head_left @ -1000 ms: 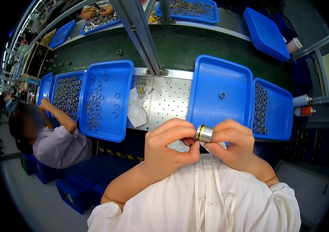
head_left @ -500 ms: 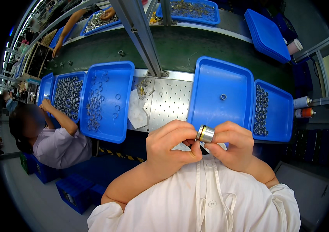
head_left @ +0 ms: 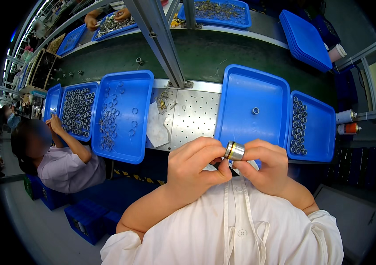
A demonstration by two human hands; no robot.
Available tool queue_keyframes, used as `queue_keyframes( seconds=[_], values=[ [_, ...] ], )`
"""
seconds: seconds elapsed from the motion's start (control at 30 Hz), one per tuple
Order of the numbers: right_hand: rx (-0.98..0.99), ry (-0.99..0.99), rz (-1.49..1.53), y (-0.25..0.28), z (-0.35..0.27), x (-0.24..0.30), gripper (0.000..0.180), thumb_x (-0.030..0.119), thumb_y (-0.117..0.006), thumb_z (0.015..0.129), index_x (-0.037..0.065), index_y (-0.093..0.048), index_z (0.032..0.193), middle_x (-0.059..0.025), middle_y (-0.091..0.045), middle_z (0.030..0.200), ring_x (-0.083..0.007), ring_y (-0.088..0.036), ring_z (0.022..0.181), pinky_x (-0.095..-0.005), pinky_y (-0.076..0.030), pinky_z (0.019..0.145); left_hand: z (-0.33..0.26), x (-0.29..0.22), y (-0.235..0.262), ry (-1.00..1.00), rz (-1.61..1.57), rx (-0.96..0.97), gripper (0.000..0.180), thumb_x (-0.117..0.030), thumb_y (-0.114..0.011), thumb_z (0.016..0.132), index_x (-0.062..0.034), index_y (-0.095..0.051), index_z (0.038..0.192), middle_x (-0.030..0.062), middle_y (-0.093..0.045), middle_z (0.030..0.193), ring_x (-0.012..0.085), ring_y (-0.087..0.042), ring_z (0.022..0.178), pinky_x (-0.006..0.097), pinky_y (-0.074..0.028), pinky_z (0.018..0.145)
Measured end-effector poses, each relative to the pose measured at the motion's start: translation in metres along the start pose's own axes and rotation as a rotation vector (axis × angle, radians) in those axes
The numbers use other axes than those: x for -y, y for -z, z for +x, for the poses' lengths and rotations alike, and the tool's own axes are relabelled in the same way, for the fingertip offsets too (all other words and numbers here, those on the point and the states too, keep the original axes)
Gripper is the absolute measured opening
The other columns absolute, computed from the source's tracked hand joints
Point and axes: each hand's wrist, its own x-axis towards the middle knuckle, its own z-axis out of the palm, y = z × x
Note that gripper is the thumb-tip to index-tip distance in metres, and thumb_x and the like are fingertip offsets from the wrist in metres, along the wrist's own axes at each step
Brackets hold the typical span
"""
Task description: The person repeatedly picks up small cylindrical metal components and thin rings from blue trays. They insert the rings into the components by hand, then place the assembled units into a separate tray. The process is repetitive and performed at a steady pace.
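Observation:
Close to my chest, both hands grip a short silvery metal cylinder (head_left: 236,151) with a yellowish band near its left end. My left hand (head_left: 199,165) pinches the banded end between thumb and fingers. On the plain right end, my right hand (head_left: 265,165) is closed with its thumb below and fingers above. Beyond my hands, a blue tray (head_left: 252,84) holds one metal ring (head_left: 255,111). Farther right, a second blue tray (head_left: 320,130) contains rows of similar rings (head_left: 298,126). The fingertips hide part of the cylinder.
Left of the perforated metal plate (head_left: 194,117) stands a blue tray (head_left: 141,110) with thin rings. White paper (head_left: 156,128) and small metal pieces (head_left: 165,101) lie between. A metal post (head_left: 159,39) rises before the green conveyor belt (head_left: 201,57). A co-worker (head_left: 66,161) sits at left.
My hands stay on the cylinder, which has turned slightly. Across the belt, another person's outstretched arm has drawn back to a tray. The co-worker's hands at left have shifted a little.

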Motion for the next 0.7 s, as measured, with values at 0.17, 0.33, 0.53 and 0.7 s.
queue_keyframes(
  seconds=[0.17, 0.33, 0.53, 0.7],
  values=[
    [-0.011, -0.009, -0.003, -0.001, -0.002, -0.001, 0.015, -0.003, -0.073, 0.066, 0.001, -0.066, 0.078, -0.0094, -0.066, 0.077, -0.0157, -0.063, 0.061, -0.0239, -0.049, 0.053, 0.0, 0.001, -0.002, -0.06, 0.095, -0.023, 0.021, 0.005, -0.067, 0.056, -0.0011, -0.062, 0.075, 0.0067, -0.062, 0.076, 0.0114, -0.058, 0.055, 0.021, -0.047, 0.05],
    [-0.023, 0.036, -0.075, 0.003, 0.0, -0.002, 0.018, -0.003, -0.074, 0.065, 0.001, -0.066, 0.081, -0.0104, -0.065, 0.085, -0.019, -0.064, 0.069, -0.0253, -0.05, 0.058, 0.001, 0.002, -0.002, -0.031, 0.04, 0.007, 0.023, 0.002, -0.07, 0.059, -0.0027, -0.063, 0.08, 0.0056, -0.061, 0.079, 0.0156, -0.059, 0.06, 0.024, -0.049, 0.052],
    [-0.012, 0.145, -0.185, 0.007, 0.003, -0.004, 0.021, -0.003, -0.074, 0.064, 0.001, -0.065, 0.083, -0.0118, -0.062, 0.095, -0.0214, -0.062, 0.073, -0.0274, -0.051, 0.062, 0.0, 0.006, 0.0, 0.225, -0.323, 0.045, 0.022, 0.005, -0.071, 0.064, 0.0019, -0.065, 0.086, 0.0073, -0.061, 0.083, 0.0116, -0.059, 0.065, 0.022, -0.049, 0.058],
    [-0.005, 0.143, -0.124, 0.01, 0.005, -0.003, 0.024, -0.003, -0.075, 0.062, 0.001, -0.064, 0.082, -0.0125, -0.062, 0.097, -0.0212, -0.062, 0.074, -0.0278, -0.052, 0.063, 0.0, 0.007, 0.001, 0.187, -0.325, 0.095, 0.026, 0.007, -0.07, 0.067, 0.0019, -0.063, 0.091, 0.0087, -0.06, 0.093, 0.0127, -0.06, 0.073, 0.022, -0.05, 0.065]
  ],
)
